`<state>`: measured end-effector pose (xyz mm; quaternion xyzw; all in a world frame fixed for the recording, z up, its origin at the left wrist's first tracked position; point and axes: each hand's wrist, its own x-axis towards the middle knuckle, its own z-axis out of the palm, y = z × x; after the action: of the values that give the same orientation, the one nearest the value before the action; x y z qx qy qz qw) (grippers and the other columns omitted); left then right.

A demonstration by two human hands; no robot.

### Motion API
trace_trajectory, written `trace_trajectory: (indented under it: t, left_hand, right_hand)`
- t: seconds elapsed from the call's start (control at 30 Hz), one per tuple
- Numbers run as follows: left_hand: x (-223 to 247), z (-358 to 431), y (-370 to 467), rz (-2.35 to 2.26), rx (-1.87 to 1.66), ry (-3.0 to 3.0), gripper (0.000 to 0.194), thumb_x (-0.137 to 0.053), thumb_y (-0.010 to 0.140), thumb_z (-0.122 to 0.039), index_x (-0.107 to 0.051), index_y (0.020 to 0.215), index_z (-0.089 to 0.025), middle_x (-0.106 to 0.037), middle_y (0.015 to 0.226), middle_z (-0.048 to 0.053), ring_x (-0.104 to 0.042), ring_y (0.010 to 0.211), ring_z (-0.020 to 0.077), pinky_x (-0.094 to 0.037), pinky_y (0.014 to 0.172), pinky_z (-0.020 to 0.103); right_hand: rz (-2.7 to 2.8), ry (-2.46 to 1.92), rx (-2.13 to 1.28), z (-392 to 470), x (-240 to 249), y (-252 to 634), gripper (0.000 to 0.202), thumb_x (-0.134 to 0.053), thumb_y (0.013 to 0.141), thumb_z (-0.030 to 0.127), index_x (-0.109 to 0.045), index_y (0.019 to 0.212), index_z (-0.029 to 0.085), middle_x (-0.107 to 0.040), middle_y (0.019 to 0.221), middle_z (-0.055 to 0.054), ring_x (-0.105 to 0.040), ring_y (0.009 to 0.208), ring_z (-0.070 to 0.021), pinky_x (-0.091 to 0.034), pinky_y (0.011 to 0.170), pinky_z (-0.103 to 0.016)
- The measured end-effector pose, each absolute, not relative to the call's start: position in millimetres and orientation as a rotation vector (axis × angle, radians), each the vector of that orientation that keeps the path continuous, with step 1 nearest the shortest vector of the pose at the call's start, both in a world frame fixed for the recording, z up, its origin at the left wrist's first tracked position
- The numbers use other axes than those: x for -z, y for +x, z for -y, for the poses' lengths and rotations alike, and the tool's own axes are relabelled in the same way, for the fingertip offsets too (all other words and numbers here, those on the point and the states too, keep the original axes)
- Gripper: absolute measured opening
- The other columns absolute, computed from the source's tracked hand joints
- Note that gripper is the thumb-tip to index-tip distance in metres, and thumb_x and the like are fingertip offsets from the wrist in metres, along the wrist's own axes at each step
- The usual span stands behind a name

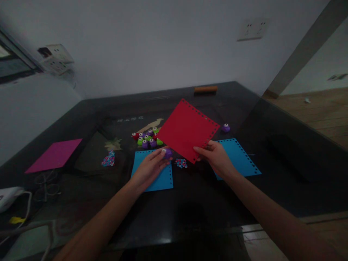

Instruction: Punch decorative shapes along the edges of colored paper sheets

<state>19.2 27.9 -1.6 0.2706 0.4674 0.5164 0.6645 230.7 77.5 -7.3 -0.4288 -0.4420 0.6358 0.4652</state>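
Observation:
My left hand [150,167] has its fingers round a small purple toy with a white eye [168,153], above a blue sheet with punched holes [160,181]. Between the thumb and fingers of my right hand [213,154] is the lower corner of a red sheet [187,128], which is raised and tilted, with holes along its right edges. Behind the left blue sheet sits a cluster of purple, green and red toys [148,139], partly covered by the red sheet. A second blue sheet [239,159] lies under and beside my right hand. Small colourful pieces [181,163] lie between the blue sheets.
On the dark table [190,210], a magenta sheet [56,155] and another pile of small pieces [109,159] lie left. One purple toy [225,127] stands at the right. A brown roll [206,89] is near the wall. A white device with a cable [9,198] is far left.

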Motion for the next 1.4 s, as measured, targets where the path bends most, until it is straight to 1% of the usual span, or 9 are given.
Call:
trace_trajectory:
  t: [0.1,0.2,0.43,0.67,0.97,1.07,1.2,1.3,1.4]
  left_hand:
    - [-0.2,-26.1,20.9,-1.052,-1.171,0.590,0.025,-0.068,0.077,-0.022,-0.067,0.101,-0.018,-0.070,0.101,0.005,-0.066,0.082,0.0132,-0.050,0.082,0.026]
    - [2.0,-25.3,22.3,-1.019,-1.183,0.605,0.027,-0.071,0.075,-0.021,-0.067,0.101,-0.018,-0.071,0.098,0.005,-0.067,0.083,0.0141,-0.049,0.087,0.028]
    - [3.5,-20.3,30.4,-0.974,-1.117,0.634,0.029,-0.074,0.073,-0.022,-0.068,0.100,-0.013,-0.071,0.102,0.009,-0.066,0.092,0.0181,-0.046,0.095,0.033]
    - [3.8,-12.6,38.5,-0.963,-1.078,0.673,0.030,-0.075,0.072,-0.021,-0.067,0.100,-0.014,-0.071,0.101,0.008,-0.066,0.093,0.0179,-0.048,0.093,0.032]
    - [3.7,-9.0,42.4,-0.941,-1.053,0.741,0.028,-0.076,0.071,-0.020,-0.067,0.097,-0.018,-0.070,0.102,0.005,-0.066,0.096,0.0187,-0.047,0.093,0.033]
    - [3.1,-8.4,43.1,-0.959,-1.056,0.747,0.028,-0.077,0.069,-0.020,-0.067,0.095,-0.018,-0.070,0.100,0.004,-0.066,0.095,0.0187,-0.047,0.092,0.033]
    - [3.7,-8.6,43.0,-1.002,-1.041,0.774,0.030,-0.078,0.067,-0.022,-0.067,0.095,-0.018,-0.069,0.102,0.005,-0.065,0.094,0.0181,-0.047,0.090,0.032]
    - [3.5,-9.0,42.6,-1.030,-1.037,0.788,0.031,-0.078,0.066,-0.022,-0.066,0.094,-0.018,-0.069,0.106,0.006,-0.065,0.094,0.0188,-0.047,0.090,0.033]
    - [3.4,-9.6,42.7,-1.040,-1.057,0.787,0.029,-0.078,0.065,-0.022,-0.066,0.091,-0.019,-0.069,0.105,0.005,-0.065,0.094,0.0196,-0.048,0.088,0.035]
  right_hand:
    - [1.128,-1.055,-1.583,-75.3,5.8,229.8,0.029,-0.077,0.061,0.028,-0.067,0.086,0.017,-0.072,0.081,-0.005,-0.064,0.062,-0.0147,-0.053,0.052,-0.026]
    - [1.156,-1.037,-1.601,-73.4,4.8,228.9,0.030,-0.077,0.062,0.029,-0.067,0.088,0.017,-0.072,0.083,-0.006,-0.064,0.063,-0.0149,-0.054,0.054,-0.027]
    - [1.045,-0.996,-1.603,-71.9,3.0,225.3,0.035,-0.081,0.057,0.026,-0.067,0.088,0.018,-0.072,0.084,-0.004,-0.066,0.068,-0.0163,-0.057,0.056,-0.027]
    - [1.032,-0.996,-1.504,-67.8,0.4,219.4,0.033,-0.080,0.057,0.028,-0.066,0.085,0.018,-0.072,0.082,-0.004,-0.066,0.067,-0.0161,-0.058,0.057,-0.028]
    - [1.137,-0.974,-1.425,-63.5,2.2,218.0,0.025,-0.077,0.062,0.028,-0.066,0.083,0.020,-0.072,0.085,-0.003,-0.067,0.072,-0.0184,-0.058,0.059,-0.032]
    - [1.149,-0.977,-1.426,-63.2,2.4,217.9,0.025,-0.077,0.062,0.028,-0.066,0.083,0.019,-0.072,0.084,-0.004,-0.066,0.071,-0.0187,-0.057,0.060,-0.033]
    - [1.145,-0.954,-1.441,-62.9,1.8,218.0,0.025,-0.077,0.062,0.027,-0.066,0.083,0.020,-0.071,0.083,-0.003,-0.066,0.070,-0.0179,-0.057,0.059,-0.032]
    - [1.173,-0.955,-1.446,-62.1,0.9,218.2,0.025,-0.077,0.062,0.029,-0.066,0.082,0.021,-0.071,0.083,-0.003,-0.066,0.070,-0.0177,-0.058,0.060,-0.032]
    - [1.210,-0.969,-1.444,-61.1,-0.1,217.8,0.025,-0.078,0.062,0.031,-0.066,0.082,0.021,-0.071,0.083,-0.003,-0.066,0.070,-0.0184,-0.058,0.061,-0.034]
